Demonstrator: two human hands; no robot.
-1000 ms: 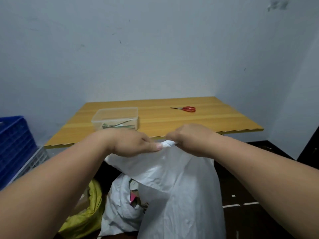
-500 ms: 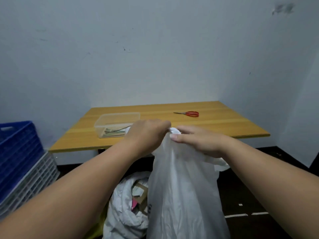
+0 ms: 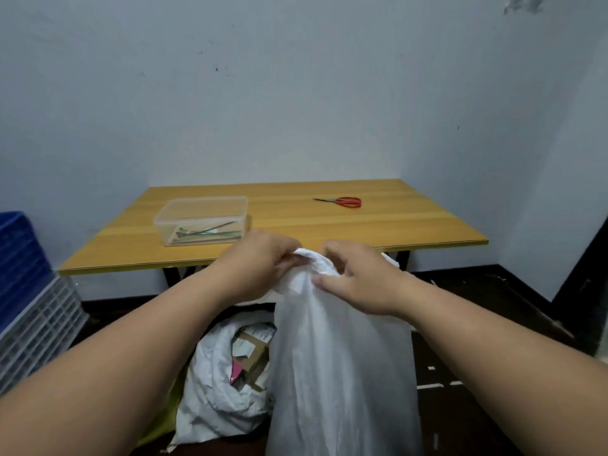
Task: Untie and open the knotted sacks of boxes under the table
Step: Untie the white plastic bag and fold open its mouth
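The tall white sack (image 3: 342, 366) stands on the floor just in front of the table (image 3: 411, 225), its gathered neck pulled up between both hands. Best to steady the neck and tease the knot loose rather than yank (thin plastic tears). The left hand (image 3: 260, 261) pinches the bunched top with curled fingers; the right hand (image 3: 358, 278) grips just beside it, thumb pressed against the neck.

On the table (image 3: 378, 225), a container (image 3: 200, 220) sits left, scissors (image 3: 340, 201) right, sacks (image 3: 342, 373) before it.
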